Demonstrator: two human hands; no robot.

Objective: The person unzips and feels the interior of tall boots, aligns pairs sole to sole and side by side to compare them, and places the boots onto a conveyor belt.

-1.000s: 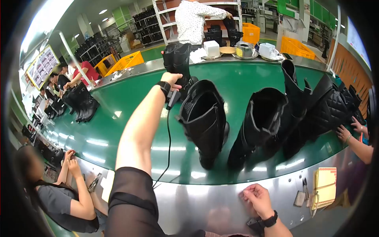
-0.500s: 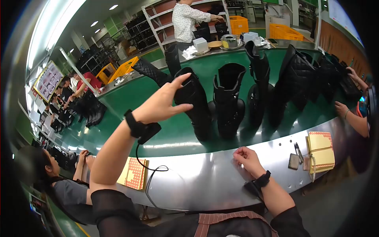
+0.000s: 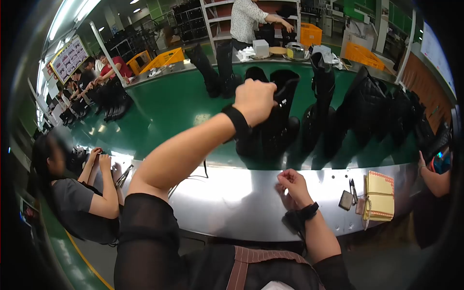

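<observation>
My left hand (image 3: 254, 101) reaches out over the green belt, its fingers curled round the upper shaft of a tall black boot (image 3: 256, 73). It hides much of that boot. Right beside it stands another black boot (image 3: 285, 92) with a wide top and buckles; the curled fingers come up against it. My right hand (image 3: 295, 186) stays low over the metal ledge (image 3: 227, 212), thumb and fingers drawn together with nothing visible in them. Both wrists wear black bands.
More black boots stand on the green belt (image 3: 169, 111), including a buckled boot (image 3: 321, 82) and a quilted boot (image 3: 362, 101). A yellow card stack (image 3: 380, 195) and a dark block (image 3: 345, 199) lie on the ledge. Co-workers sit left and right; one person (image 3: 245, 21) stands across.
My left hand has moved right and closed from an open spread onto a boot top. The two boots at the back left stand farther from it. My right hand has barely moved.
</observation>
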